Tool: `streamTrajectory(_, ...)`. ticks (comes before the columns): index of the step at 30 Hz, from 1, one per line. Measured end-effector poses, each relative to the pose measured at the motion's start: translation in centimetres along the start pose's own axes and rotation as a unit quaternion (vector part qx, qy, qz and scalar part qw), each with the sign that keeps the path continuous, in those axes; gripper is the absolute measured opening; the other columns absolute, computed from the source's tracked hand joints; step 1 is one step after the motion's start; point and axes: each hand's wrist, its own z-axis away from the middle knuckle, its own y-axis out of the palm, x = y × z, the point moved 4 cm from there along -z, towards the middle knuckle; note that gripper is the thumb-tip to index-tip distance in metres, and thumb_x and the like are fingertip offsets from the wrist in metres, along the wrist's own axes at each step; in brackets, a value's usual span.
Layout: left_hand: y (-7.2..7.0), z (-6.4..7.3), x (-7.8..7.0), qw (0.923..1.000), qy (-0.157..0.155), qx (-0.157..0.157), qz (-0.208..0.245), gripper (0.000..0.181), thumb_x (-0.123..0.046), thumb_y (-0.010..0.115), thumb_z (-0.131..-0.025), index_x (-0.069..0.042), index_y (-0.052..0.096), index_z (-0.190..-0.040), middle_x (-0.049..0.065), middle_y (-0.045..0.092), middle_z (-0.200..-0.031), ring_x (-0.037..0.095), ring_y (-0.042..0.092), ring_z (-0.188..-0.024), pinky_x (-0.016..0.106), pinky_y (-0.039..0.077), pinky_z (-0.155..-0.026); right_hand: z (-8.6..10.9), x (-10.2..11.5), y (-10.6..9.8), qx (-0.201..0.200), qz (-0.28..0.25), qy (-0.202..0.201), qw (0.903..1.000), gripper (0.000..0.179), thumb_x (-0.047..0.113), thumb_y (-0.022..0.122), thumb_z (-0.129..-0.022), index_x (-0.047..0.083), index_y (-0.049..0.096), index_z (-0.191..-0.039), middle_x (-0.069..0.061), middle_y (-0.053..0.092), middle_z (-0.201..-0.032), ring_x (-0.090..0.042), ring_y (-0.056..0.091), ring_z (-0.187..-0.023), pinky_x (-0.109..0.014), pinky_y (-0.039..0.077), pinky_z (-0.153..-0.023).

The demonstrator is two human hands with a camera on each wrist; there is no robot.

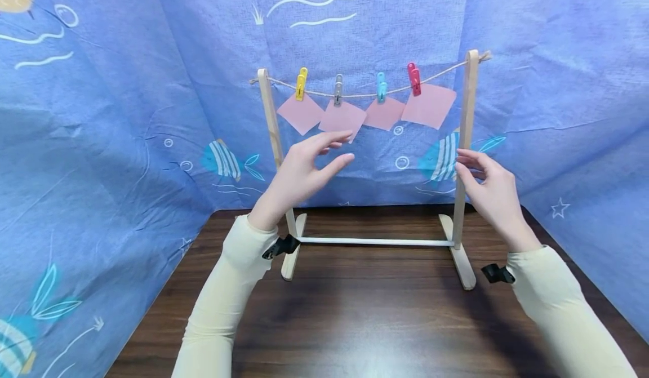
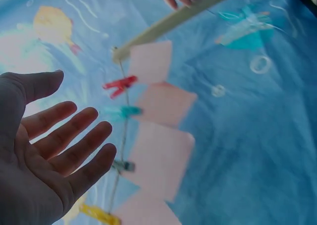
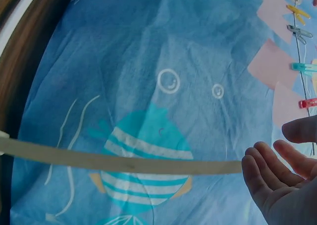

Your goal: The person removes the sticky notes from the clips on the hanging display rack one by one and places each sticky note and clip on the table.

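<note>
Pink paper squares hang from a string (image 1: 350, 95) tied between two wooden posts. A yellow clothespin (image 1: 301, 84), a grey clothespin (image 1: 338, 89), a light-blue clothespin (image 1: 382, 88) and a red clothespin (image 1: 414, 79) each clip one paper. My left hand (image 1: 316, 161) is raised in front of the left post, fingertips just below the paper under the grey clothespin (image 2: 124, 165); its fingers are spread and hold nothing. By the right post (image 1: 467, 141) is my right hand (image 1: 489, 186), fingers gently bent, nothing between thumb and fingers.
The wooden rack stands on a dark brown table (image 1: 375, 310), its feet joined by a white rod (image 1: 375, 241). Behind and at both sides hangs a blue cloth (image 1: 203, 74) printed with fish. Black wrist straps sit at both cream sleeves (image 1: 218, 299).
</note>
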Motion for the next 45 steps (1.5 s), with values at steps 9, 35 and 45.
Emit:
streamTrajectory(9,0.6,-4.5,-2.6,0.9987,0.034,-0.019,0.034,0.043,-0.022,0.069,-0.098,-0.006,0.062,-0.137,0.008,0.066,-0.131,0.012,0.064,-0.114,0.027,0.05,-0.099,-1.5,0.8,1.0,0.024,-0.019,0.024,0.9993,0.047,0.039,0.056,-0.103,0.011,0.06,-0.141,-0.014,0.068,-0.126,-0.026,0.064,-0.112,-0.01,0.042,-0.084)
streamTrajectory(35,4.4,-14.6,-2.0,0.9948,-0.064,-0.041,0.069,0.054,-0.021,0.07,-0.097,-0.008,0.053,-0.146,0.005,0.055,-0.146,0.014,0.053,-0.132,0.016,0.043,-0.103,-4.4,1.6,3.8,0.048,-0.042,0.071,0.9954,0.054,0.039,0.052,-0.105,0.006,0.05,-0.148,-0.018,0.066,-0.128,-0.033,0.065,-0.113,-0.045,0.053,-0.086)
streamTrajectory(45,5.3,-16.2,-1.4,0.9903,-0.112,0.001,0.082,0.058,-0.023,0.07,-0.097,-0.008,0.048,-0.149,0.007,0.053,-0.149,0.006,0.05,-0.133,0.012,0.041,-0.102,-5.4,1.9,3.3,0.003,-0.097,0.056,0.9938,0.047,0.033,0.055,-0.104,0.002,0.056,-0.14,-0.02,0.07,-0.12,-0.001,0.068,-0.089,-0.017,0.054,-0.08)
